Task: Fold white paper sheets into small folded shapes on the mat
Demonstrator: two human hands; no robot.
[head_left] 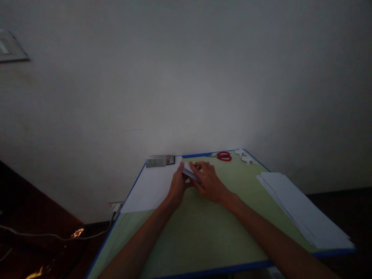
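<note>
Between my two hands, over the middle of the table, is a small folded piece of white paper. My left hand grips its left side, with the thumb up along the edge. On the right side, my right hand pinches the same paper with bent fingers. Part of the paper is hidden by the fingers, so its full shape does not show. A flat white sheet lies on the table to the left of my left hand.
The green table has a blue edge and stands against a wall. Red-handled scissors and small folded paper shapes lie at the back. A phone rests at the back left. A stack of white paper lies on the right.
</note>
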